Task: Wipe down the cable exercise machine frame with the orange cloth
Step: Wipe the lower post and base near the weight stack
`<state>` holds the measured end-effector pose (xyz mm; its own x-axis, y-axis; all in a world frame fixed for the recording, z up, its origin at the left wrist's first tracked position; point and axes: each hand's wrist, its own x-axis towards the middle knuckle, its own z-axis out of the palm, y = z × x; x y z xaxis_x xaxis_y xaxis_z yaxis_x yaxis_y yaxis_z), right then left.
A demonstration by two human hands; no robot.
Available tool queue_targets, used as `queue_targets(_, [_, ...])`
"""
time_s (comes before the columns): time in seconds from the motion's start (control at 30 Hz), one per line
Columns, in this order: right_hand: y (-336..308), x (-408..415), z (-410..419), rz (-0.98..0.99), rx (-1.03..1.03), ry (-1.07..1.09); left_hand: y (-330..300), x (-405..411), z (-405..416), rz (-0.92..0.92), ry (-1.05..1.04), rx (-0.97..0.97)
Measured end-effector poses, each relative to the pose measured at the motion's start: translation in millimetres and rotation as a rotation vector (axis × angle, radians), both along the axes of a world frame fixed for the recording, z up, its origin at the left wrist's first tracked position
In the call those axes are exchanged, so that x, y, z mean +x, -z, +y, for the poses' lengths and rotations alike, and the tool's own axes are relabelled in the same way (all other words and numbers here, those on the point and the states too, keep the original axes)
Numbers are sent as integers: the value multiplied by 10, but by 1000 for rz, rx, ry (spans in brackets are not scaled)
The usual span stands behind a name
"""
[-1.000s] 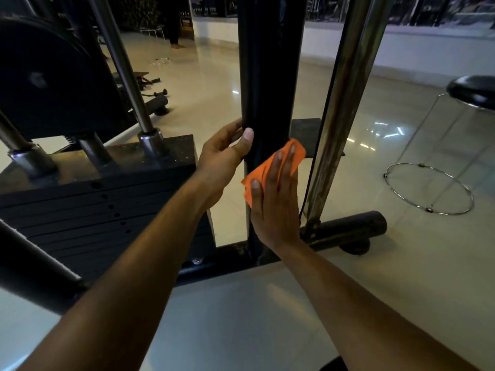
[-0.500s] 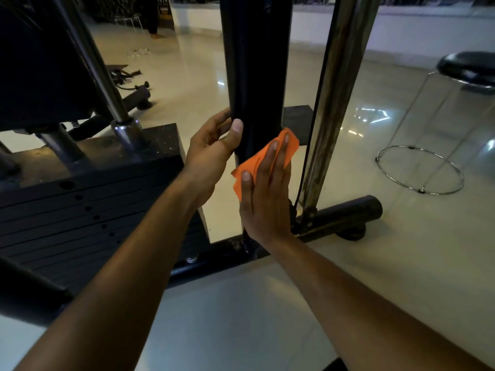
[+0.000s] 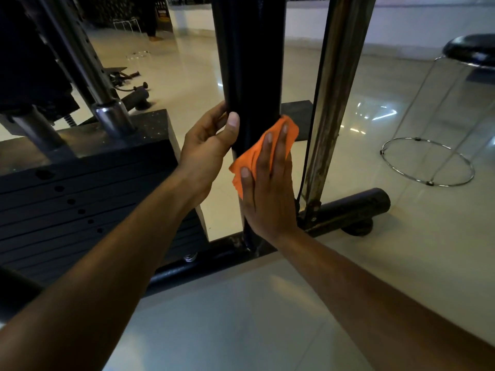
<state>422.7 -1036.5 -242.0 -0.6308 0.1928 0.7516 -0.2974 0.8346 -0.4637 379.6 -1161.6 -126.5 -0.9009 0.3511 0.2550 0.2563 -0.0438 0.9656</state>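
While gripping the black upright post [image 3: 249, 62] with the left hand [image 3: 206, 148], pressing the orange cloth [image 3: 257, 148] flat to it under the right hand [image 3: 267, 194].
Right fingers straight over cloth, low on post near base bar [image 3: 345, 210]; weight stack [image 3: 80, 188] left, stool [image 3: 471, 49] right.

Gym floor, pretty clearly a weights area

A stack of black weight plates [image 3: 80, 199] with selector holes is seen on chrome guide rods [image 3: 80, 57], next to a black frame upright [image 3: 249, 62] bolted to a base tube [image 3: 345, 210]. Glossy pale tiles [image 3: 241, 317] are laid throughout, loose bar attachments [image 3: 128, 81] are left lying further back, and 1 round black stool [image 3: 471, 49] is parked nearby.
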Motion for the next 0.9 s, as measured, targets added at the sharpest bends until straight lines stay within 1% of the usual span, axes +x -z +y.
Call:
queue_targets(0.07, [316, 66, 29, -72, 42, 12, 102, -13, -22, -1, 11, -9])
queue_targets(0.17, [742, 144, 45, -162, 36, 0, 308, -4, 13, -10, 40, 3])
queue_targets(0.27, [704, 126, 42, -107, 41, -27, 492, -20, 36, 0, 46, 48])
queue_targets(0.37, [601, 55, 0, -45, -18, -29, 707, -51, 55, -10, 55, 61])
queue_targets(0.43, [717, 52, -31, -68, -45, 6, 851, -43, 60, -44, 41, 55])
queue_targets(0.53, [1124, 149, 32, -162, 44, 57, 1003, -18, 37, -79, 14, 57])
queue_targets(0.6, [1327, 233, 75, -205, 61, 63, 1096, -6, 32, -94, 20, 60])
queue_targets(0.67, [1310, 256, 80, -209, 25, 29, 1192, 10, 34, -106, 21, 61])
queue_targets(0.8, [1016, 154, 24, -131, -20, 22, 1321, -5, 33, -129, 19, 59])
queue_targets(0.9, [1196, 206, -53, -182, -82, 15, 1343, -24, 29, -127, 16, 69])
